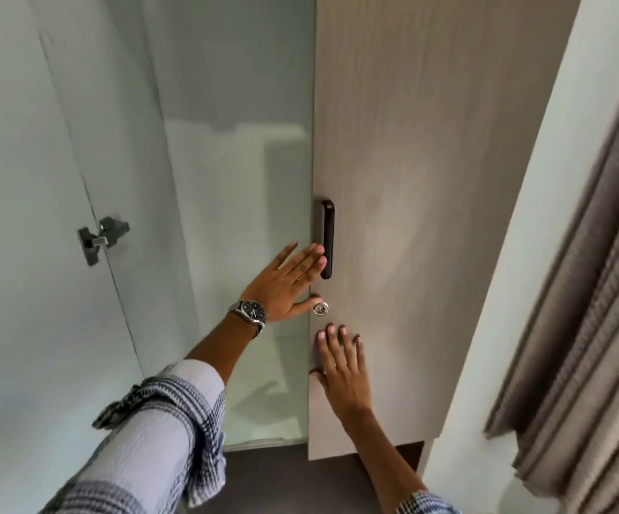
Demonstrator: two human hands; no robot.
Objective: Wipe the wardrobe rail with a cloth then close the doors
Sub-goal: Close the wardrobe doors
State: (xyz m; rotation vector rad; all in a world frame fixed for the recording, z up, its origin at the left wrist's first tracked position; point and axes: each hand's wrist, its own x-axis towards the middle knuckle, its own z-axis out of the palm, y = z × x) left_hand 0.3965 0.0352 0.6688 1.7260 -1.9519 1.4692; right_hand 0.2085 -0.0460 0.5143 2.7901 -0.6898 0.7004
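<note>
Head view: I see left hand (288, 280), fingers spread, flat at the black handle (327, 239). Right hand (343, 369), fingers splayed, presses the wood door (430, 179) near its left edge; wardrobe interior (233, 179) open beside it.

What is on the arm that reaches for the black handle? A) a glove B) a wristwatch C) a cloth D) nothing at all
B: a dark-faced wristwatch sits on the wrist of the left hand, whose fingertips are at the black handle of the wooden door.
</note>
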